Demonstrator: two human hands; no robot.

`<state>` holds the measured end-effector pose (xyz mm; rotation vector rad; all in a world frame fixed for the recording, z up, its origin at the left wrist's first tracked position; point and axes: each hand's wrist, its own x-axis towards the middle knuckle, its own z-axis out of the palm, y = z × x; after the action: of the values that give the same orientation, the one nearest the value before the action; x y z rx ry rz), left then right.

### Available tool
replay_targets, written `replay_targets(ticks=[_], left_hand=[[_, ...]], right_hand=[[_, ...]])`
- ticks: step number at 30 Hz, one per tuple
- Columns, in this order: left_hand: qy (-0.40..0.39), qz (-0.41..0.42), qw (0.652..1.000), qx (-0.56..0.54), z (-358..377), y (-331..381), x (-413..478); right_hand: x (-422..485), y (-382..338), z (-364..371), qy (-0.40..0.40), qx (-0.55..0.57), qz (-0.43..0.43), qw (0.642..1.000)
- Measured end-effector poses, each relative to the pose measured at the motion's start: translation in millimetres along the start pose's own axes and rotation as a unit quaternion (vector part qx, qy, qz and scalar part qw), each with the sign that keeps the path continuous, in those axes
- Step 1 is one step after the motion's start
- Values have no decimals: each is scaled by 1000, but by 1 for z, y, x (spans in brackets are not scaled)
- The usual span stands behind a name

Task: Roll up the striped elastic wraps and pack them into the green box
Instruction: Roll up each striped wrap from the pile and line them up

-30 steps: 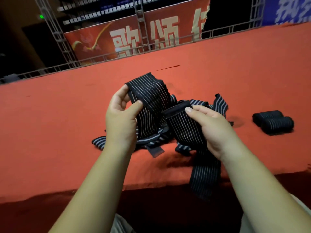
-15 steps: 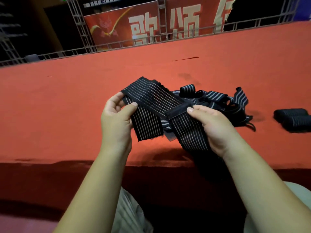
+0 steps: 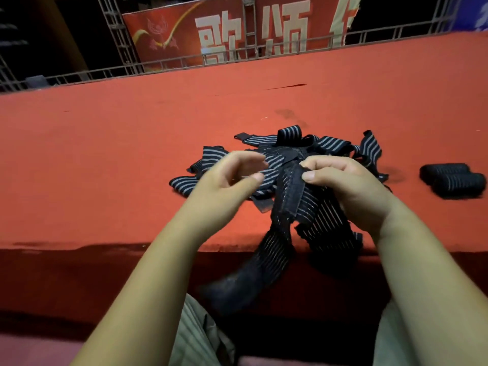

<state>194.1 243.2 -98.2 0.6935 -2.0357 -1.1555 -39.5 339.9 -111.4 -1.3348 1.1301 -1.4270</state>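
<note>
Far left, far back: grey metal truss railing, with a red fabric banner with pale characters just behind it.
Across the full width: flat red felt-covered tabletop, near edge dropping into a darker skirt.
Left of centre: left hand, motion-blurred, raised over the felt, fingers loosely curled and parted from the thumb, gripping nothing, just beside the held wrap.
Bottom, below it: grey-green striped trousers.
Mid-table, behind both hands: tangled heap of loose black elastic wraps with grey stripes, lying on the felt.
Centre: long black grey-striped elastic wrap, top end folded and pinched, the rest hanging in two lengths over the near table edge toward the lap.
Right of centre: right hand, thumb and curled fingers clamped on that top end.
Far right: two rolled-up black striped wraps, touching side by side on the felt, well apart from the heap.
</note>
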Motion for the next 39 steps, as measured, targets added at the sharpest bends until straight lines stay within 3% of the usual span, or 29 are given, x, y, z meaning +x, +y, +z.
replay_targets(ticks=[2,5,9,13,17,19,25,28,32,39], left_hand=[[-71,-37,996,-24,9,4,7],[-100,-50,993,-22,17,3,16],[-20,-61,998,-22,23,-5,22],[41,-113,989,-88,32,-15,23],[90,-143,977,-130,37,-28,26],[106,-146,974,-134,41,-33,29],[103,-148,969,-170,51,-36,35],[101,-153,965,-186,52,-42,38],[106,-156,961,-201,55,-51,41],[100,-158,958,-217,58,-68,44]], right_hand=[[-3,-2,0,-5,-10,-6,1000],[-5,-3,-3,5,-61,-13,998],[-9,-1,-11,37,-80,-30,996],[-12,-3,-19,133,-63,-8,989],[-14,-1,-25,165,-109,-9,980],[-15,0,-29,160,-82,21,983],[-19,-4,-23,41,89,58,993],[-14,-1,-13,45,179,68,980],[0,25,-15,100,-109,97,984],[5,44,-15,77,-163,116,977]])
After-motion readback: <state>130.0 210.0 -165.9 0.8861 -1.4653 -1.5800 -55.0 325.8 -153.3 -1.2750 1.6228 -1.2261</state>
